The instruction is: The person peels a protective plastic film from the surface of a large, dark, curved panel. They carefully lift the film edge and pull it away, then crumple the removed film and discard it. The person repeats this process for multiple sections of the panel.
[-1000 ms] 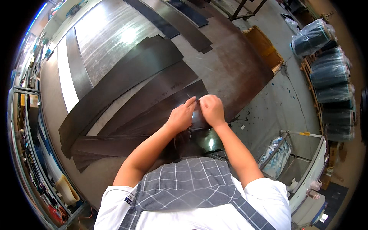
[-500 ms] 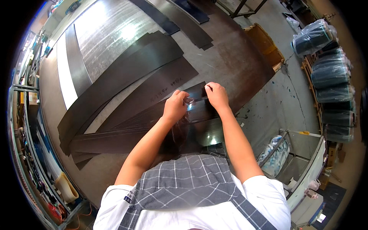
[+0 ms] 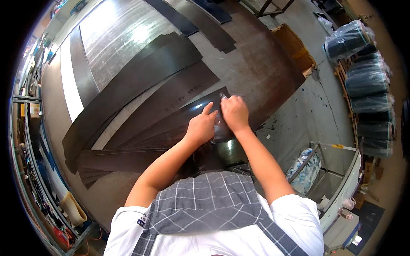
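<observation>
My left hand [image 3: 201,128] rests over the near end of a dark, glossy strip [image 3: 177,116], its index finger and thumb spread apart and nothing plainly gripped. Beside it on the right, my right hand [image 3: 235,112] is closed, fingertips pinched on a small bit of clear film [image 3: 222,95] at the strip's end corner. The glossy strip lies on top of a fanned stack of long dark strips [image 3: 121,161]. Another dark strip with handwritten marks [image 3: 188,87] lies just beyond. Between my hands, creases of clear film catch the light; how far it extends is hard to make out.
Wide curved dark strips [image 3: 141,70] lie farther left on the brown table [image 3: 260,55]. A cardboard box [image 3: 294,47] stands past the table's right edge. Plastic-wrapped rolls [image 3: 369,81] are stacked at far right, and a metal-framed cart [image 3: 337,166] stands near right.
My left hand has let go of the crumpled film and opened its fingers, shifting slightly right and nearer. My right hand has moved a little left and nearer, its fingers still pinched.
</observation>
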`<state>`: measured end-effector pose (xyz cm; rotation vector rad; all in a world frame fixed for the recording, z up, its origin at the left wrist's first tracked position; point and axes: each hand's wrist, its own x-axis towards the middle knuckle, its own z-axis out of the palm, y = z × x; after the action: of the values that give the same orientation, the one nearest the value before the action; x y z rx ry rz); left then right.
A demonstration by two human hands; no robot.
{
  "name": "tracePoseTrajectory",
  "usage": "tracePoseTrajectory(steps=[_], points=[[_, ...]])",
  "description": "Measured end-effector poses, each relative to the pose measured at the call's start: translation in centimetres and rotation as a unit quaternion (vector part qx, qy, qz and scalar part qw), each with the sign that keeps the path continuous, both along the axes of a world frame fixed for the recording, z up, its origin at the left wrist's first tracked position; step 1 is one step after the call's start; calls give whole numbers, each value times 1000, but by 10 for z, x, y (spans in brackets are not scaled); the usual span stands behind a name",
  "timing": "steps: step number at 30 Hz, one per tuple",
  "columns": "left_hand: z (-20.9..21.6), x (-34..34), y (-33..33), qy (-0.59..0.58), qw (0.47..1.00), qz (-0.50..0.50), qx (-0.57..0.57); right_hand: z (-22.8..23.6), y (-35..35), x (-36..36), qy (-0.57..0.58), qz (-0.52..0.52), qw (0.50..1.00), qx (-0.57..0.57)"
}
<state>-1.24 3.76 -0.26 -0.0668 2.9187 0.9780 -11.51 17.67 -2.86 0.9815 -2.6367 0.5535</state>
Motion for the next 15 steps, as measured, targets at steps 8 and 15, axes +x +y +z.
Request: tracePoseTrajectory(steps=[8, 15], points=[[4, -4, -5, -5, 998, -62, -30, 9, 7, 12, -9, 90, 995, 42], [-2, -9, -23, 67, 966, -84, 236, 11, 16, -21, -404, -39, 893, -197]])
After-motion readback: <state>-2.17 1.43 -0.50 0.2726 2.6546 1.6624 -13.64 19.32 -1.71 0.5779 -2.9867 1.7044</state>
